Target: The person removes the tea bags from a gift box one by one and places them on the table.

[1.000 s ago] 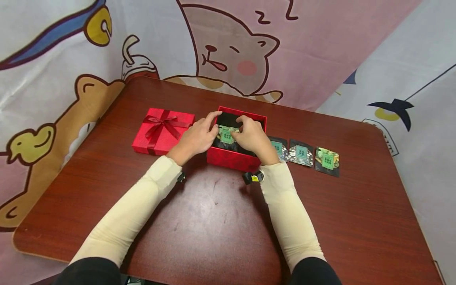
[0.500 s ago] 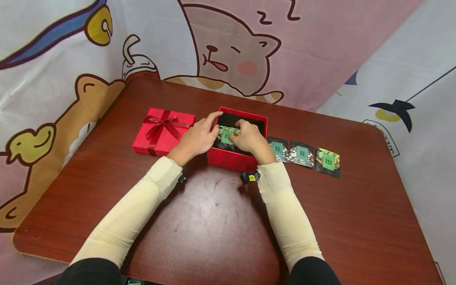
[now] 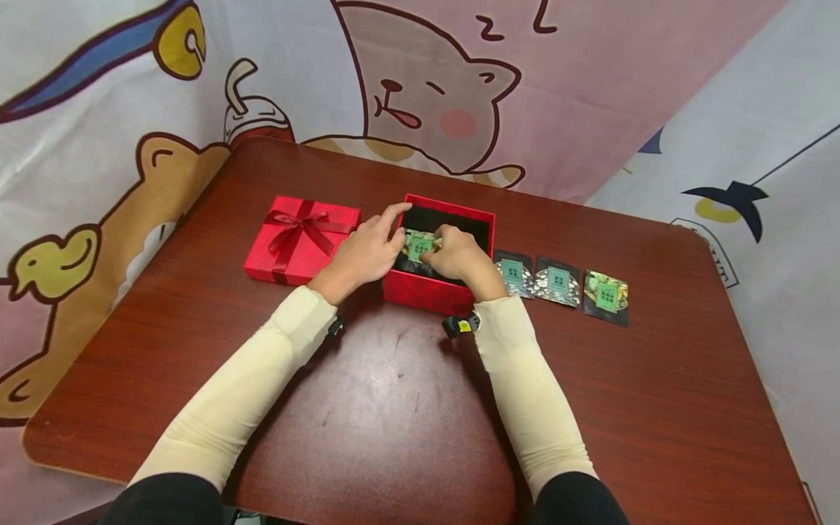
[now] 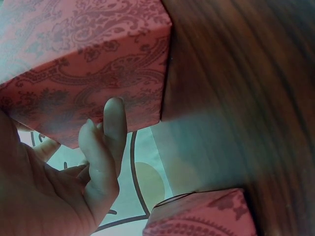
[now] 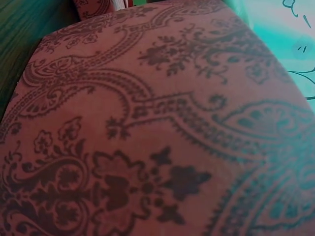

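Observation:
An uncovered red box (image 3: 426, 293) with a dark interior stands mid-table in the head view. My left hand (image 3: 366, 251) grips its left side, the thumb at the rim. In the left wrist view, bent fingers (image 4: 114, 123) lie against the box's patterned outer wall (image 4: 98, 93). My right hand (image 3: 461, 255) reaches inside and pinches the right part of a dark packet (image 3: 417, 246) with a green label. Its fingertips are hidden behind the packet and hand. The right wrist view is filled by the box wall (image 5: 147, 113); no hand shows there.
A red lid (image 3: 289, 251) with a dark red bow lies left of the box. On its right, two black-and-silver packets with teal labels, a nearer one (image 3: 514, 271) and a farther one (image 3: 558, 281), lie beside a gold-and-green packet (image 3: 606, 297). The wooden table (image 3: 387, 430) meets a printed cloth (image 3: 453, 87).
My right hand has shifted slightly left and lower in the box, and its thumb now covers more of the packet. My left hand has kept its hold on the box.

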`<state>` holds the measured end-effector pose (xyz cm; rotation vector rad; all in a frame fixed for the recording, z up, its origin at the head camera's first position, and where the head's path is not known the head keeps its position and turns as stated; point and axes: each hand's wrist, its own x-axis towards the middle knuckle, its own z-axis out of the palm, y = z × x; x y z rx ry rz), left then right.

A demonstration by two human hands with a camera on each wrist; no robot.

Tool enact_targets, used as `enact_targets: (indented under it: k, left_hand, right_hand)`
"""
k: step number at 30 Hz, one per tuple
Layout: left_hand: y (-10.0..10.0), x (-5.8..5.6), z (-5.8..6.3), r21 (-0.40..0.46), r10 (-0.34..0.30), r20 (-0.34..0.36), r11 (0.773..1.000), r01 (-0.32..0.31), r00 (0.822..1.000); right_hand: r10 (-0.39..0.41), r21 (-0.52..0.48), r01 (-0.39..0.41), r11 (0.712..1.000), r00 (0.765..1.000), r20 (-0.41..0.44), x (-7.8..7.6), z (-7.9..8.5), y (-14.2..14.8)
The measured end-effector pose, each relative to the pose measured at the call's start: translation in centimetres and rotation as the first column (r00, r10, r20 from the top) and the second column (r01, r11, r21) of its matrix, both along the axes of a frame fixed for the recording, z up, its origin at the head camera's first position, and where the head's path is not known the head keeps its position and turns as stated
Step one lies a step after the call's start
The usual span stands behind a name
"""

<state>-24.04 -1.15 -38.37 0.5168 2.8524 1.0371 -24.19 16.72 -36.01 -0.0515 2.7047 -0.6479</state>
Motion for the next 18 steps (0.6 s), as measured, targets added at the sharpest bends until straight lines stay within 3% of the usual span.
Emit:
enact_targets:
  k: [8, 18]
  left_hand:
    - [0.08, 0.04, 0.14, -0.004, 0.005, 0.014, 1.000, -0.005, 1.000]
    - [0.17, 0.07, 0.20, -0.005, 0.005, 0.023, 1.000, -0.005, 1.000]
  right_hand:
    - [0.044, -0.015, -0.045, 0.999, 0.999, -0.022, -0.06, -0.10, 0.11]
    - [0.030, -0.033, -0.032, 0.999, 0.999, -0.038, 0.16, 0.19, 0.21]
